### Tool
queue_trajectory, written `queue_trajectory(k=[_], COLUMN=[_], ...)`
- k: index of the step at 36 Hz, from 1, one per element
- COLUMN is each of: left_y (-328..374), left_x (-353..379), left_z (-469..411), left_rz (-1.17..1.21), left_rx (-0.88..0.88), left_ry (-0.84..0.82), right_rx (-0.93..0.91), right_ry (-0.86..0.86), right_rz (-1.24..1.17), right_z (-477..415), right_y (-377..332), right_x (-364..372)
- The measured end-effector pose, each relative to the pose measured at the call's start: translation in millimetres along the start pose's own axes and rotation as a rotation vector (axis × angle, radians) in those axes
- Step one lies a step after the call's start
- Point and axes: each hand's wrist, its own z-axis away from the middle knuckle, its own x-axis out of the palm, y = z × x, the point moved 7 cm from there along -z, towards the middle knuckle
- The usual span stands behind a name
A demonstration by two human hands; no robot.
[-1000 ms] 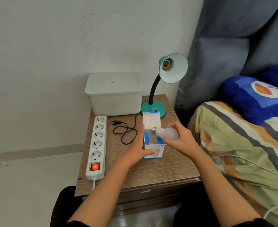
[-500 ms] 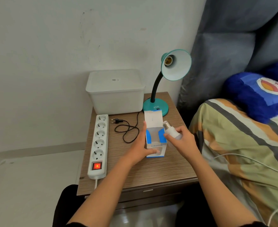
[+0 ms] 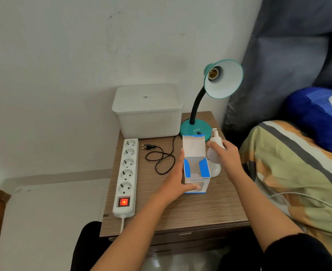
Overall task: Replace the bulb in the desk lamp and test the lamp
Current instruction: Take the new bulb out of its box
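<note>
A teal desk lamp (image 3: 192, 129) stands at the back right of the bedside table (image 3: 190, 212). Its shade (image 3: 225, 83) faces me, and the brass socket (image 3: 213, 73) inside holds no bulb. My right hand (image 3: 228, 160) grips a white bulb (image 3: 214, 153) with its screw base pointing up, just right of an open blue and white bulb box (image 3: 196, 173). The bulb's round end sits low beside the box. My left hand (image 3: 174, 181) grips the box's left side, thumb across its front.
A white power strip (image 3: 126, 173) lies along the table's left edge, its red switch (image 3: 123, 202) lit. The lamp's black plug (image 3: 149, 147) and coiled cord (image 3: 161, 162) lie loose beside it. Behind stands a lidded white container (image 3: 147, 112). A bed with a striped blanket (image 3: 298, 173) borders the right.
My right hand lifted the bulb out over the box, turned its screw base upward and carried it to the box's right side. My left hand stayed on the box.
</note>
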Motion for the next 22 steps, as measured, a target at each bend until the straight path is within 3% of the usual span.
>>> queue_trajectory(k=[22], left_y=[0.7], left_x=[-1.4], left_z=[0.6], left_rz=[0.081], left_rx=[-0.003], left_ry=[0.06], right_rx=[-0.071], right_ry=[-0.27], right_rz=[-0.068], right_z=[25.7], right_y=[3.8], right_x=[-17.7])
